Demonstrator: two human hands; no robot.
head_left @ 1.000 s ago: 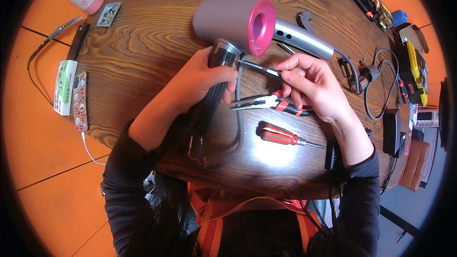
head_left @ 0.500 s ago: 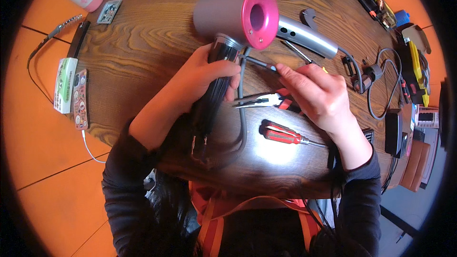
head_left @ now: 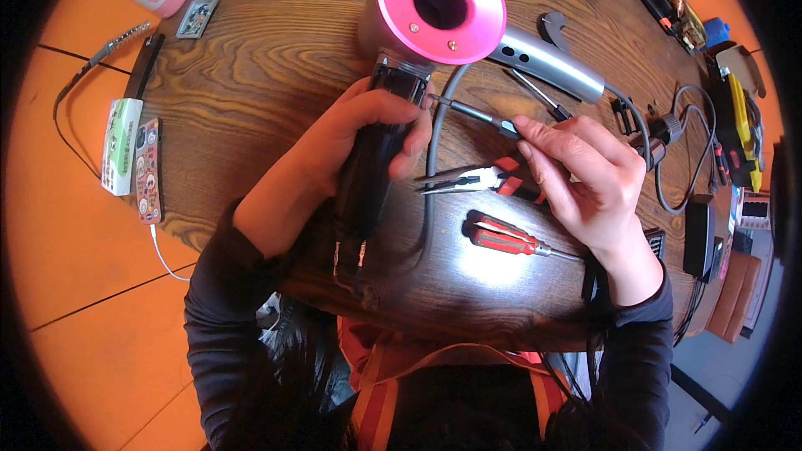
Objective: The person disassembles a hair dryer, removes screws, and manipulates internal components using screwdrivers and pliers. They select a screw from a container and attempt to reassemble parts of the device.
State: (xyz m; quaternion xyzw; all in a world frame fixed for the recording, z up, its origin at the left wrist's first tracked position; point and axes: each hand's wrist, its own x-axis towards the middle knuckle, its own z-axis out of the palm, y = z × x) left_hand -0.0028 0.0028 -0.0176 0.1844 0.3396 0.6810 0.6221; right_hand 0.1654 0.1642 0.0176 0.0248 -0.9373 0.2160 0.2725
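Left hand [head_left: 359, 121] wrapped round the dark handle core [head_left: 365, 171], pink-faced dryer head [head_left: 397, 0] just beyond it; right hand [head_left: 589, 171], apart from left, pinches slim screwdriver [head_left: 476, 113], tip beside left fingers, contact unclear. Looks part-dismantled: core bare, wire ends [head_left: 361, 255] exposed below left hand, silver handle tube [head_left: 555, 71] beyond right. Not yet separated: head and core. Pliers [head_left: 480, 179] between hands, unused.

Looked like a repair workspace, home or shop idk: wood table [head_left: 276, 50] had needle-nose pliers [head_left: 508, 182] + red-handled screwdriver [head_left: 501, 235], hair dryer [head_left: 401, 75] w/ wires [head_left: 362, 253] poking out.
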